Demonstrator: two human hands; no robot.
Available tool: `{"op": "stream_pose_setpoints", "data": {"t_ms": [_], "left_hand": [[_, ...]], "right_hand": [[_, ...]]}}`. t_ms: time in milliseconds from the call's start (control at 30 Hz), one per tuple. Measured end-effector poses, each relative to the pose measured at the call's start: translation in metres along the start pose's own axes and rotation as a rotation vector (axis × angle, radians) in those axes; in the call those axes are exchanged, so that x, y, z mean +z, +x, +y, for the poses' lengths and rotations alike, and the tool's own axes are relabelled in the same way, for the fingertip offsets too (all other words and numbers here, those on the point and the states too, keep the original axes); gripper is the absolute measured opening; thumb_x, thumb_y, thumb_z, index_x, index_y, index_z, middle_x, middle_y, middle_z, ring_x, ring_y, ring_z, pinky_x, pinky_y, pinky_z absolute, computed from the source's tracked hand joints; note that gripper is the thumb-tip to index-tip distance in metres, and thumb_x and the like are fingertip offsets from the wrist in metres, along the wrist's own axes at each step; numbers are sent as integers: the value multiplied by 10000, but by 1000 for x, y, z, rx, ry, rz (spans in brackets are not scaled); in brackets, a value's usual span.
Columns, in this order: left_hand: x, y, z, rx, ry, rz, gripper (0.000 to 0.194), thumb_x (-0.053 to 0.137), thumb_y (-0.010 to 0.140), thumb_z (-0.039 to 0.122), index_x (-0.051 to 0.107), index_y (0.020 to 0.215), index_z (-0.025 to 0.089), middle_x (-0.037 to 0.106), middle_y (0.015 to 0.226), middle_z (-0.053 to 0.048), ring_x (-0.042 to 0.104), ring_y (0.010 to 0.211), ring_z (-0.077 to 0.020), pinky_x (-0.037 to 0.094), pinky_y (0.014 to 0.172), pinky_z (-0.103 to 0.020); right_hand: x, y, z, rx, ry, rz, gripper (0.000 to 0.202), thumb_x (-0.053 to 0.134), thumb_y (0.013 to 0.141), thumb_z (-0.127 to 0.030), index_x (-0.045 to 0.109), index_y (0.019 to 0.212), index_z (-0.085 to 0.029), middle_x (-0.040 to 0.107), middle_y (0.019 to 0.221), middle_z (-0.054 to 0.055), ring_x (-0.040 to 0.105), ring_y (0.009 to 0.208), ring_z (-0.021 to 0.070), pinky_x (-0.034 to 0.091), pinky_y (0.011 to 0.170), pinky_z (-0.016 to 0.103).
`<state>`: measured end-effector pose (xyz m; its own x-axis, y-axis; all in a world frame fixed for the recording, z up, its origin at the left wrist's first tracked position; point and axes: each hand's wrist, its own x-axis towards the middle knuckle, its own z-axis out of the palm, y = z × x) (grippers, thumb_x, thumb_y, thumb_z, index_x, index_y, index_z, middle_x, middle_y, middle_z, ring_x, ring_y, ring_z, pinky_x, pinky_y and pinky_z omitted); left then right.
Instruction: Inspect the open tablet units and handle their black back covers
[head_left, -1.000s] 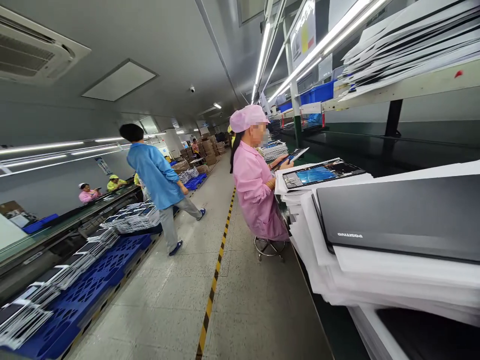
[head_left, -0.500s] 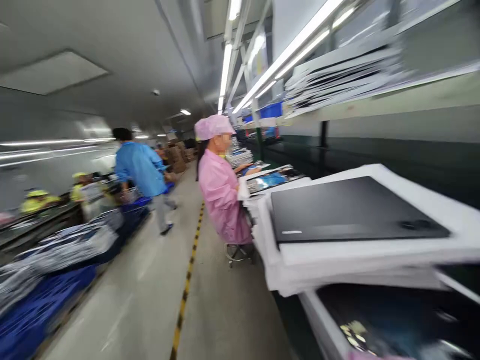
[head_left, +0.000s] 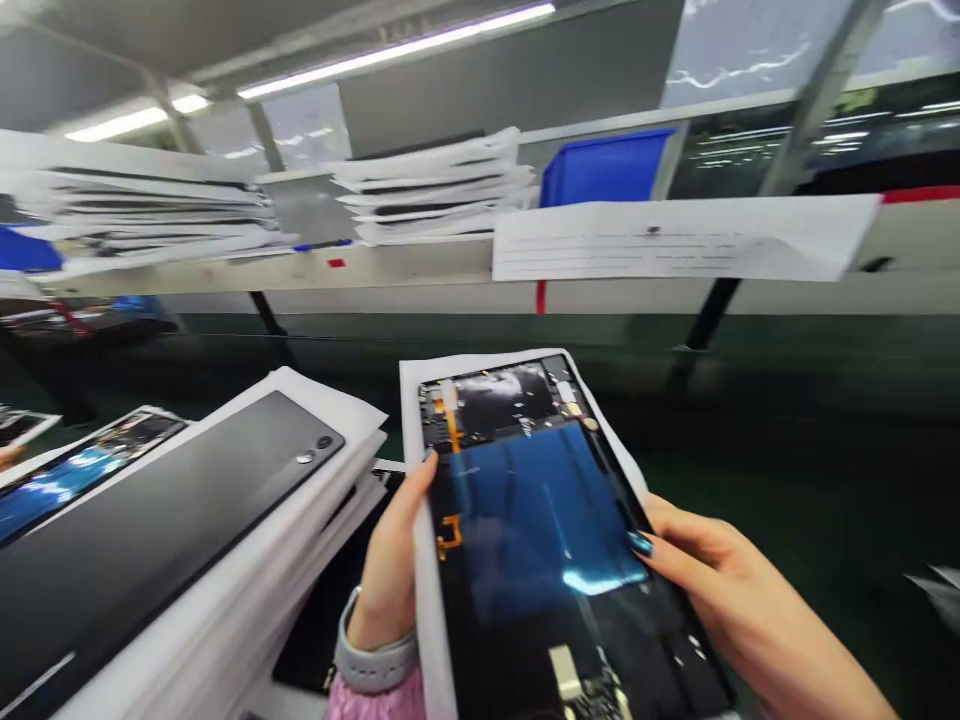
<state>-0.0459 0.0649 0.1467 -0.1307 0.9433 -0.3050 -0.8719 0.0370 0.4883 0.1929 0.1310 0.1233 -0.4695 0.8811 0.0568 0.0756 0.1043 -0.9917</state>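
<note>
Between my two hands is an opened tablet (head_left: 517, 640), its inside facing up, with a blue battery film, orange flex cables and a small circuit board showing. A white foam sheet (head_left: 431, 610) lies under it. My left hand (head_left: 394, 550) is closed on the left edge, thumb on top and a grey watch band at the wrist. On the right edge my right hand (head_left: 712, 570) grips with its thumb on top and fingers beneath. To the left, a dark grey tablet back cover (head_left: 172, 510) rests on a stack of white foam sheets (head_left: 262, 590).
Another opened tablet (head_left: 90, 465) lies at the far left. A shelf (head_left: 420, 262) crosses ahead, bearing stacks of foam-wrapped sheets (head_left: 442, 190) and a blue bin (head_left: 607, 165). A printed paper (head_left: 675, 240) hangs from its edge. Below is a dark green bench surface (head_left: 825, 450).
My view has swung from the aisle and a co-worker in pink to the bench and shelf. Both hands now show, holding the opened tablet.
</note>
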Motion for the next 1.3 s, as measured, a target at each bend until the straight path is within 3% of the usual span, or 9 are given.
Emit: {"op": "stream_pose_setpoints", "data": {"t_ms": [100, 233, 333, 433, 567, 733, 833, 1067, 1300], "left_hand": [[12, -4, 0, 8, -37, 20, 500, 382, 1026, 349, 576, 1419, 110, 760, 1167, -129, 662, 1196, -351, 502, 1081, -497], [22, -5, 2, 56, -5, -201, 527, 226, 1057, 295, 485, 1506, 200, 747, 1220, -78, 632, 1247, -311, 454, 1128, -473], [22, -5, 2, 82, 4, -247, 556, 154, 1062, 280, 480, 1511, 234, 751, 1214, -60, 627, 1255, -295, 439, 1140, -465], [21, -5, 1, 89, -3, -247, 587, 117, 1061, 303, 475, 1511, 187, 751, 1206, -90, 621, 1261, -306, 429, 1144, -476], [22, -4, 0, 70, 49, -267, 591, 127, 1062, 338, 466, 1515, 163, 750, 1201, -112, 614, 1269, -319, 414, 1152, -492], [19, -2, 0, 34, 97, -409, 577, 123, 1061, 344, 421, 1543, 239, 732, 1252, -86, 588, 1302, -299, 397, 1159, -483], [14, 0, -1, -35, 88, -456, 560, 166, 1065, 376, 387, 1560, 235, 701, 1310, -101, 575, 1314, -314, 388, 1160, -499], [4, -1, -2, -94, 89, -389, 547, 377, 1053, 481, 412, 1547, 248, 693, 1325, -100, 596, 1283, -354, 413, 1141, -539], [8, 4, -5, -57, 93, -446, 485, 294, 1079, 414, 492, 1500, 279, 706, 1310, -63, 591, 1294, -325, 428, 1141, -484]], "right_hand": [[12, 1, -11, 0, 56, 45, 399, 789, 792, -554, 698, 633, -199, 649, 786, 27, 607, 757, 222, 510, 714, 340], [16, 0, -8, -26, 62, 88, 410, 780, 805, -546, 671, 612, -201, 614, 785, 18, 580, 757, 208, 499, 720, 334], [15, -2, -5, -30, 125, 61, 349, 786, 822, -491, 677, 656, -204, 643, 867, 32, 618, 839, 227, 527, 770, 342], [17, -4, -8, -1, 314, 43, 238, 805, 831, -390, 712, 1014, -269, 678, 1106, 30, 669, 924, 218, 559, 801, 331], [18, -1, -12, 53, 511, 89, 655, 835, 806, -316, 516, 1376, -354, 686, 1239, 39, 716, 918, 198, 582, 729, 288], [13, 6, -8, 110, 551, -49, 443, 840, 791, -306, 698, 1205, -239, 779, 897, 30, 740, 801, 206, 567, 676, 264], [10, 6, -5, 92, 522, -79, 312, 841, 777, -248, 770, 1080, -223, 797, 953, 34, 740, 856, 202, 567, 726, 254], [6, 0, -8, 100, 438, -79, 395, 831, 803, -227, 733, 1182, -281, 790, 1059, 1, 736, 903, 176, 581, 790, 240], [8, -7, -17, 197, 371, -36, 529, 824, 821, -326, 647, 1319, -293, 789, 1065, 17, 754, 877, 207, 608, 750, 262]]}}
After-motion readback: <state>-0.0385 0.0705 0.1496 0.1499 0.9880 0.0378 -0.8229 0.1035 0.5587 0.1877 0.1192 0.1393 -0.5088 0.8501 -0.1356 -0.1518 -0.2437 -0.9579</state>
